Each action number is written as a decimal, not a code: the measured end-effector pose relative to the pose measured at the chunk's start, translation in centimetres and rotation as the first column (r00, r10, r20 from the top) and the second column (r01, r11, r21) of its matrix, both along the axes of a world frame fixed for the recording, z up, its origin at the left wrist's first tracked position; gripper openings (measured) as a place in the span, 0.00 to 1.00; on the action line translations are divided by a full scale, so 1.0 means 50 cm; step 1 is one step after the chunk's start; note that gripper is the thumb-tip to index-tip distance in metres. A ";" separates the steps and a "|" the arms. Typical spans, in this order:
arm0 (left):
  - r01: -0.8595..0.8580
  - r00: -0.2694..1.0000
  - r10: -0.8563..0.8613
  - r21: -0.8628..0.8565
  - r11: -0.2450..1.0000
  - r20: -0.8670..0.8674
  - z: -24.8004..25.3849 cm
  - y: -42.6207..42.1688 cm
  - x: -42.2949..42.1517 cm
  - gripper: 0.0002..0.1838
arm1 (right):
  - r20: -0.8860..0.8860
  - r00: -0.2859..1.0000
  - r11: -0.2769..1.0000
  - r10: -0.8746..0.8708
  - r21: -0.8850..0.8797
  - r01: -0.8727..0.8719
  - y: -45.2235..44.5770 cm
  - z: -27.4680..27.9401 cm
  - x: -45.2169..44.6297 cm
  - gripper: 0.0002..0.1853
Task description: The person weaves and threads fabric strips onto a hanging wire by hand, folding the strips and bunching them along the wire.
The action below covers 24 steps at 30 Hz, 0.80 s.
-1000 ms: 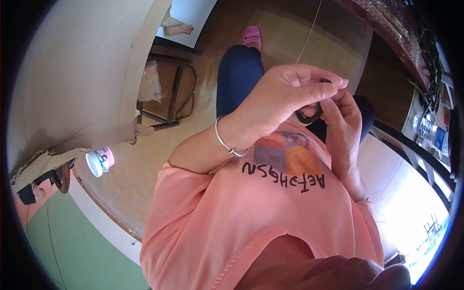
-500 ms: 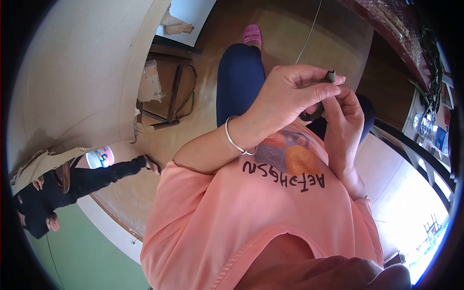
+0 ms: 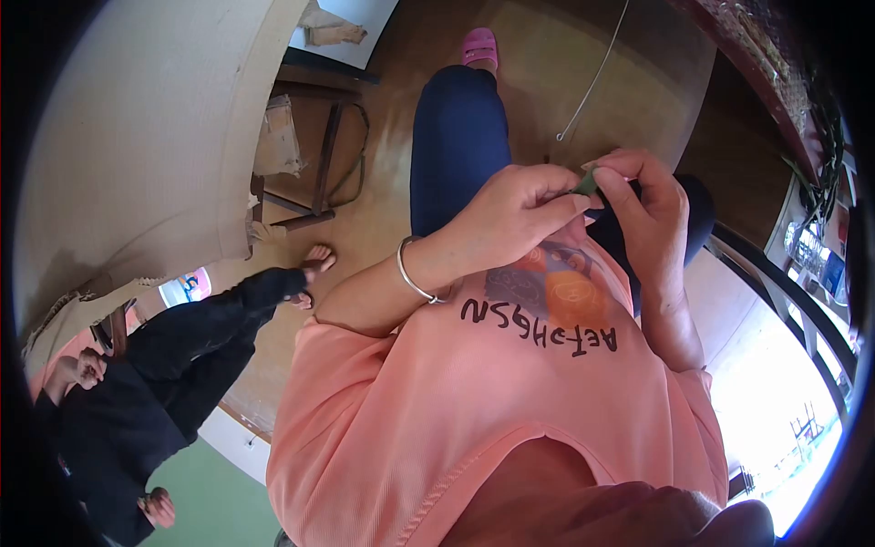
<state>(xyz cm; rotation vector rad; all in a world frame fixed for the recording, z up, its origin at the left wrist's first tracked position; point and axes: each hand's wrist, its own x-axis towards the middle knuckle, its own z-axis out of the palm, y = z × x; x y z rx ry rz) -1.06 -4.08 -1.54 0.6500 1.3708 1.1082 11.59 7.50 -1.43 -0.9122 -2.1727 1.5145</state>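
My left hand, with a silver bangle at the wrist, pinches a small green strip that looks like a folded leaf. On the other side, my right hand grips the strip's upper part between thumb and forefinger. Both hands meet in front of my pink shirt, over my lap. Most of the strip is hidden by fingers, so its full length and fold cannot be made out.
A thin rod with a looped end lies beyond my hands. A person in black is at the left, near a white tub. A pale panel hangs at the left by a stool frame. Dark rails run along the right.
My left hand has come slightly down and left. My right hand has risen to the top of the strip, whose visible part has shifted. The person in black has come further into view.
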 end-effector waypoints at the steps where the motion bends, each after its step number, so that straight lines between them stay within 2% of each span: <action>1: -0.067 0.996 0.067 -0.015 0.998 0.059 -0.004 -0.006 0.006 0.09 | 0.056 0.998 0.998 -0.027 -0.051 0.030 -0.002 -0.002 -0.006 0.04; 2: -0.132 0.984 0.135 -0.035 0.991 0.116 -0.009 -0.011 0.009 0.09 | 0.113 0.992 0.993 -0.051 -0.100 0.063 -0.003 -0.003 -0.012 0.04; 3: -0.132 0.984 0.136 -0.043 0.990 0.119 -0.017 -0.016 0.006 0.09 | 0.146 0.989 0.995 -0.007 -0.095 0.021 -0.002 -0.002 -0.021 0.05; 5: -0.163 0.986 0.164 -0.018 0.986 0.045 -0.036 -0.021 -0.008 0.09 | 0.182 0.983 0.995 0.037 -0.094 -0.020 0.016 -0.008 -0.039 0.06; 7: -0.190 0.981 0.191 0.010 0.982 -0.031 -0.050 -0.023 -0.020 0.09 | 0.144 0.978 0.971 -0.149 -0.168 0.172 0.051 -0.031 -0.052 0.08; 8: -0.189 0.982 0.189 0.008 0.982 -0.030 -0.055 -0.022 -0.023 0.09 | 0.146 0.978 0.970 -0.150 -0.169 0.174 0.062 -0.043 -0.062 0.08; 10: -0.241 0.970 0.241 -0.003 0.971 0.019 -0.064 -0.017 -0.022 0.08 | 0.065 0.989 0.887 -0.136 -0.437 0.151 0.084 -0.069 -0.084 0.10; 12: -0.298 0.952 0.299 -0.021 0.954 0.064 -0.071 -0.013 -0.020 0.08 | -0.018 0.990 0.735 -0.140 -0.671 0.092 0.095 -0.085 -0.094 0.11; 17: -0.252 0.967 0.250 0.033 0.967 0.055 -0.090 0.000 -0.012 0.07 | -0.126 0.982 0.735 -0.143 -0.678 0.020 0.104 -0.087 -0.081 0.12; 24: -0.232 0.972 0.231 0.035 0.972 0.041 -0.070 0.006 -0.007 0.06 | -0.127 0.980 0.762 -0.153 -0.647 0.036 0.100 -0.085 -0.082 0.12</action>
